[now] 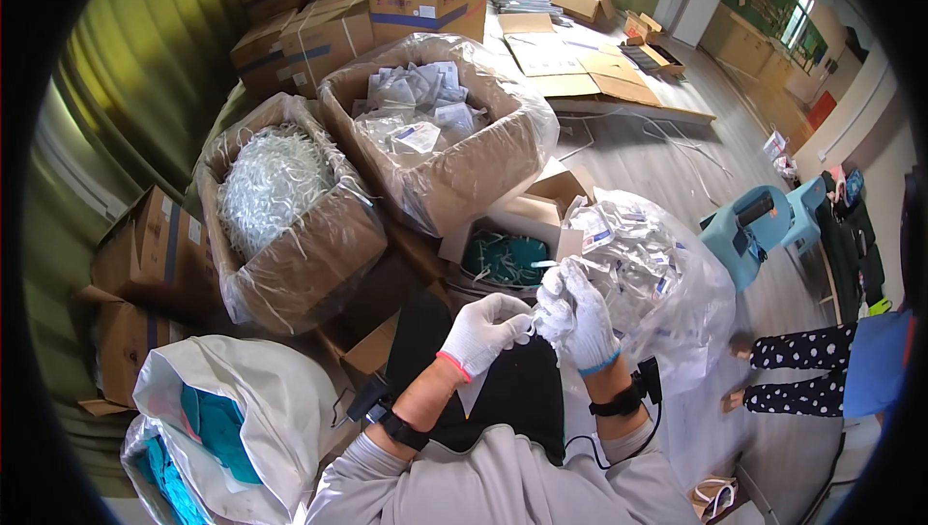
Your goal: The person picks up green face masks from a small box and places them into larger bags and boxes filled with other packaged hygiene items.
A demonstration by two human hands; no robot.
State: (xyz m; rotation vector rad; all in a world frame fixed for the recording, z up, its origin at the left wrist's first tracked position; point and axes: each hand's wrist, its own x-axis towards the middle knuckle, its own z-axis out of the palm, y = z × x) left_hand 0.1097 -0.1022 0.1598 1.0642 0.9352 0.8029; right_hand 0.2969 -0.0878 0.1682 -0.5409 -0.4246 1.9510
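Observation:
Both hands wear white knit gloves and meet above my lap. My left hand has a pink cuff, and its thumb and fingers are pinched together beside the other hand. What lies in that pinch is too small to make out. My right hand, with a blue cuff, is closed around thin white strips, whose ends stick out above the fingers. Just beyond my hands stands an open carton with teal items inside. To its right, a large clear plastic bag is full of small printed packets.
A plastic-lined carton of tangled white strips stands at left, beside another carton of clear packets. A white sack with teal items sits lower left. At right are blue plastic chairs and a person in dotted trousers.

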